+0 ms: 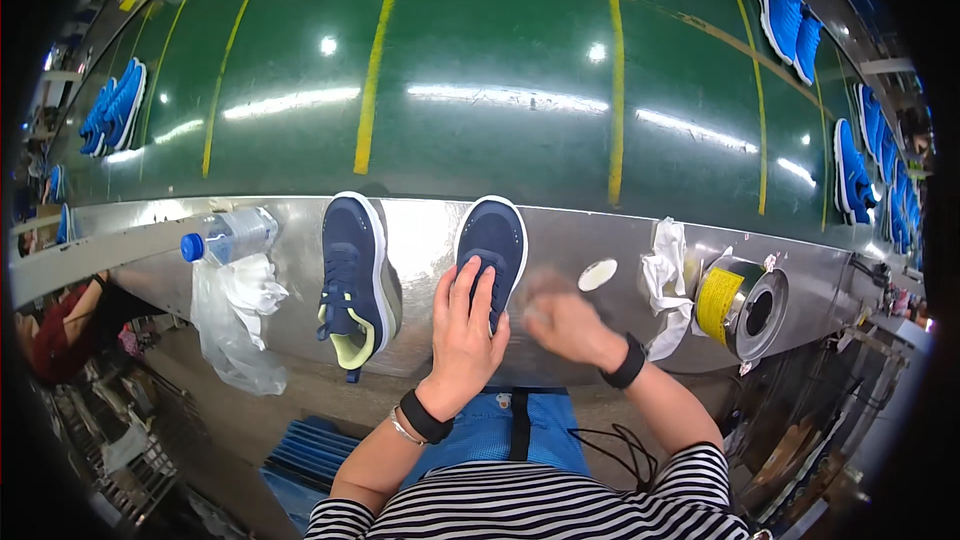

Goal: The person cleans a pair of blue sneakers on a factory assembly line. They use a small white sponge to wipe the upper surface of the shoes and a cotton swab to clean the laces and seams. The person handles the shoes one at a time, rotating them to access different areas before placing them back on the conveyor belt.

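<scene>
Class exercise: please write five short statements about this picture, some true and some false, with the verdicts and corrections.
1. The left hand is on a navy shoe. True.
2. The bottle has a blue cap. True.
3. The right hand grips the bottle. False: the bottle lies well to its left; the blurred right hand is near that navy shoe.
4. Red shoes stand on the green surface. False: the ones there are blue shoes.
5. The metal tin has a yellow label. True.

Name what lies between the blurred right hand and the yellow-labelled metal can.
In the head view, a flat white oval piece nearest the right hand, then a crumpled white sheet beside the can.
</scene>
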Demonstrator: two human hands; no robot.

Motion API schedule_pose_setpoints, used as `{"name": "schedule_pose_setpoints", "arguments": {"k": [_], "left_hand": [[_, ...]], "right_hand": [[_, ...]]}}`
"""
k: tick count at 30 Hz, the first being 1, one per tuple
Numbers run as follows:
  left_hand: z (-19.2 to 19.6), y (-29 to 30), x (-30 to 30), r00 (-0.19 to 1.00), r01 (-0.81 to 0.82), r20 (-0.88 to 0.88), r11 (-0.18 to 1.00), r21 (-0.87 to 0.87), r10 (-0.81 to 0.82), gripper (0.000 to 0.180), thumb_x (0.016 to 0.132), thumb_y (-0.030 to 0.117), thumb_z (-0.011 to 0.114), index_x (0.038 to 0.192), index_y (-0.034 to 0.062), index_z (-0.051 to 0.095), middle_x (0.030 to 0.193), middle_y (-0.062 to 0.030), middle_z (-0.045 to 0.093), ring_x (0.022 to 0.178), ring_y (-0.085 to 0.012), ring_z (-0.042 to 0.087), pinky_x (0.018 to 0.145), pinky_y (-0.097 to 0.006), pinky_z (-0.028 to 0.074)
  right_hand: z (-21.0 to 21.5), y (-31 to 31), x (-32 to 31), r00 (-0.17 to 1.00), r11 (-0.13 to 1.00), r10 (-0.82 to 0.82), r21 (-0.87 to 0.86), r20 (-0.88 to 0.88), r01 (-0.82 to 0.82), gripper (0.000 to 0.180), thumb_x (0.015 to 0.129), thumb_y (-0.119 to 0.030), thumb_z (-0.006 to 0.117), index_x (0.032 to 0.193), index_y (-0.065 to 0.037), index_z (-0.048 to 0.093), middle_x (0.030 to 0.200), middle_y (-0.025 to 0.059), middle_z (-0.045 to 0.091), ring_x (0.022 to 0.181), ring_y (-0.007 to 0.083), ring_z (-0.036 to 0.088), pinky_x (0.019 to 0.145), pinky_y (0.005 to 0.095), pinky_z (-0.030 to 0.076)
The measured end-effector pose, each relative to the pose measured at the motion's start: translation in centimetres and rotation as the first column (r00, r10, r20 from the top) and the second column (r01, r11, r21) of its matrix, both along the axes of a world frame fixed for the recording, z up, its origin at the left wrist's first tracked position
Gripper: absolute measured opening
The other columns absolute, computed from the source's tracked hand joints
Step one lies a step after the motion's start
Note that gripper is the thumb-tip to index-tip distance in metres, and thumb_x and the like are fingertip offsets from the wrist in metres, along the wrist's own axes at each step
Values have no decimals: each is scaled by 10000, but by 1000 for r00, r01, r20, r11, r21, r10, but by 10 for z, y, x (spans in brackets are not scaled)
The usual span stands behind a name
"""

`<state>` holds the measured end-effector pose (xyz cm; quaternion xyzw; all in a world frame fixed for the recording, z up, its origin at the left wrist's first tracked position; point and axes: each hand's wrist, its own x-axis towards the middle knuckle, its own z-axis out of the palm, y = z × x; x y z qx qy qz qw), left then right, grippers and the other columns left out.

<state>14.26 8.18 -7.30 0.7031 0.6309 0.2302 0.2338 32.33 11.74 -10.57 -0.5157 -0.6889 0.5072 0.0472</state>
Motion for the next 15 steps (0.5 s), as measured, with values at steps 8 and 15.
{"name": "schedule_pose_setpoints", "arguments": {"k": [8, 15], "left_hand": [[3, 4, 9, 1000, -3, 6, 1000, 3, 3, 652, 709, 35, 715, 1297, -35, 442, 1359, -243, 419, 1220, -433, 437, 1033, -480, 371], [6, 0, 4, 1000, -24, -11, 1000, -13, 23, 663, 706, 88, 739, 1292, -15, 447, 1361, -223, 398, 1233, -427, 412, 1043, -492, 356]], "right_hand": [[-5, 53, -43, 835, 843, -510, 71, -206, 532, 326, 924, -306, 574, 820, 2, 575, 758, 241, 634, 744, 444, 623, 641, 501, 480], [28, -35, 30, 948, 945, -311, -125, -72, 301, 293, 929, -293, 595, 942, -2, 570, 811, 245, 648, 777, 429, 640, 666, 471, 488]]}}
